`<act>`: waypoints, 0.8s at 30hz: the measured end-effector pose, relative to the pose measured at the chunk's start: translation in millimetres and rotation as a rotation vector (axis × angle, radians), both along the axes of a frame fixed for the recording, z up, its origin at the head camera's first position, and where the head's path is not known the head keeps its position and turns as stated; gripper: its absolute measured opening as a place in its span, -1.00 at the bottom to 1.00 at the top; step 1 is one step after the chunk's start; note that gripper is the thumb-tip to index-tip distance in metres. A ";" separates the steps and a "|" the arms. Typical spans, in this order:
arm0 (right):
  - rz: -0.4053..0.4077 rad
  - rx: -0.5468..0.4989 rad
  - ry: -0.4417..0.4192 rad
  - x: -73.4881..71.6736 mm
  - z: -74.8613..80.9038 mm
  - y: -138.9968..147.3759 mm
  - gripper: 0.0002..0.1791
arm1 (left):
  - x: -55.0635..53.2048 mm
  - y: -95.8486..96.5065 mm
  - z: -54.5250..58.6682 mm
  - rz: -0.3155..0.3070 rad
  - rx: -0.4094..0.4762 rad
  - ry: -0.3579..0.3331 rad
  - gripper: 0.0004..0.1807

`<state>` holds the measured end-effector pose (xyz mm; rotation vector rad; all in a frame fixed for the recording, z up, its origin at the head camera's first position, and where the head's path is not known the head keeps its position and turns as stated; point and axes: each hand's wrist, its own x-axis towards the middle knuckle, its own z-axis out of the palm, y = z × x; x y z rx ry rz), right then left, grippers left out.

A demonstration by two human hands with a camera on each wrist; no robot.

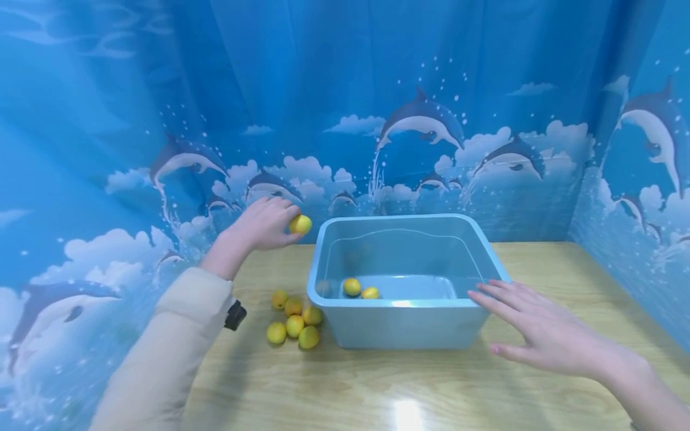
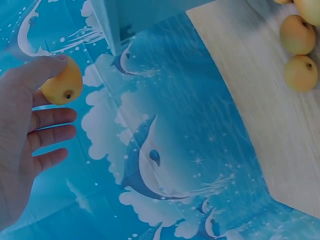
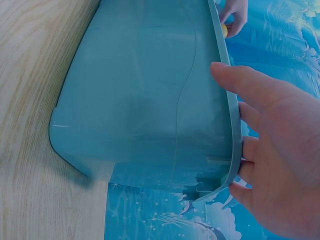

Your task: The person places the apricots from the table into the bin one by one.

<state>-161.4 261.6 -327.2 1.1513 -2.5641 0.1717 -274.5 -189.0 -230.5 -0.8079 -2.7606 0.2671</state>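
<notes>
My left hand (image 1: 264,224) pinches a small round yellow-orange fruit (image 1: 300,224) between thumb and fingers, raised left of a blue plastic tub (image 1: 404,328). In the left wrist view the held fruit (image 2: 65,86) shows a small dark spot at one end, and the other fingers stretch out beneath it. Two like fruits, one yellow fruit (image 1: 352,287) and another (image 1: 370,293), lie on the tub's floor at its left side. My right hand (image 1: 544,335) has its fingers extended, with the fingertips at the tub's right rim (image 3: 234,125).
Several more yellow-orange fruits (image 1: 294,325) lie in a cluster on the wooden table (image 1: 377,383), beside the tub's left wall. A blue curtain (image 1: 323,90) printed with dolphins and clouds hangs behind the table and along both sides.
</notes>
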 end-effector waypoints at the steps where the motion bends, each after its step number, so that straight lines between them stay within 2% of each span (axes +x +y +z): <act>1: 0.000 -0.002 0.000 0.0 -0.2 0.2 -0.14 | -1.6 1.7 0.8 0.000 0.004 0.001 -0.61; 9: 0.002 -0.005 0.004 0.4 -1.1 0.1 -0.15 | -8.8 17.8 9.7 0.047 0.024 -0.026 -0.63; 15: -0.003 -0.002 -0.004 0.9 -1.6 -0.3 -0.15 | -15.0 29.0 9.3 0.066 0.039 -0.064 -0.58; 24: 0.005 -0.006 0.009 -0.2 -2.9 0.8 -0.14 | -25.3 47.7 13.2 0.051 0.007 -0.065 -0.58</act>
